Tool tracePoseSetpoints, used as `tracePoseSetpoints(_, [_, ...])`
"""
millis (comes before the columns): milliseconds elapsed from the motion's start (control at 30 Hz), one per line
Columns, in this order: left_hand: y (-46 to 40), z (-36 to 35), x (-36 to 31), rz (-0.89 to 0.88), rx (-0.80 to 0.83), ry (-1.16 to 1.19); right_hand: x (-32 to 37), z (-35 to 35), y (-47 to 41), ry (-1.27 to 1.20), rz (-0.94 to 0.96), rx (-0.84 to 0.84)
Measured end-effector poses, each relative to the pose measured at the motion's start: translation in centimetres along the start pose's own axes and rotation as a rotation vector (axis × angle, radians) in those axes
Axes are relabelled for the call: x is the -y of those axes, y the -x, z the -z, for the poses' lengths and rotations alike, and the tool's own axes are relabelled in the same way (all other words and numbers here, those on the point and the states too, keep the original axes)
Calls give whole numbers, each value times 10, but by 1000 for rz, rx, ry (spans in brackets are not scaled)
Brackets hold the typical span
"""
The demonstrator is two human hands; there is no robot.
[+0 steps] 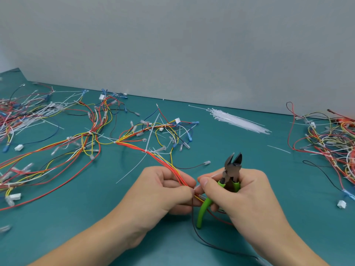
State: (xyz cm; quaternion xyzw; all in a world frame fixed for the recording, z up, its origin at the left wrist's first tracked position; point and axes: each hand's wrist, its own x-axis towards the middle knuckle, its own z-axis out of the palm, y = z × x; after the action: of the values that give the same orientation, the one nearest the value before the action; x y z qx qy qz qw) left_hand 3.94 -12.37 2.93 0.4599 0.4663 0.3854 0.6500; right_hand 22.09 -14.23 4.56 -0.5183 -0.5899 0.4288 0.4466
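My left hand (163,191) grips a bundle of red, orange and yellow wires (163,163) that runs up and left across the teal table. My right hand (238,194) holds green-handled side cutters (231,169) in its palm, jaws open and pointing up and away. That hand's thumb and forefinger also pinch a white cable tie (197,187) at the bundle, right beside my left fingertips. A white tie (134,170) fastened higher on the bundle trails a long tail down to the left. One green handle (202,212) sticks out below my hands.
Wire harnesses with white and blue connectors (92,129) spread over the left and middle of the table (249,150). A heap of loose white cable ties (236,120) lies at the back right. Another tangle of wires (330,137) sits at the right edge. A grey wall (172,45) rises behind.
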Motion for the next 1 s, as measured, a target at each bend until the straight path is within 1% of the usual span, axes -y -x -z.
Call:
tracePoseSetpoints(100, [0,-3,1,-13,-22,-14,0,-1,0,-12,6,-8])
tracePoseSetpoints(267, [1,-7,3,-49,-53,-17,-2,-1,0,124,88,-32])
tracePoseSetpoints(633, [0,-10,3,-45,-82,36,-3,-9,-1,14,55,-112])
tracePoseSetpoints(800, [-3,-7,4,-39,-55,52,-1,-8,-3,-40,44,-75])
tracePoseSetpoints(900, [-6,-4,5,-78,-60,35,-1,-3,-9,-97,-7,-74])
tracePoseSetpoints(1000, [-5,-1,3,-139,-56,-18,-2,8,-16,-319,-174,-56])
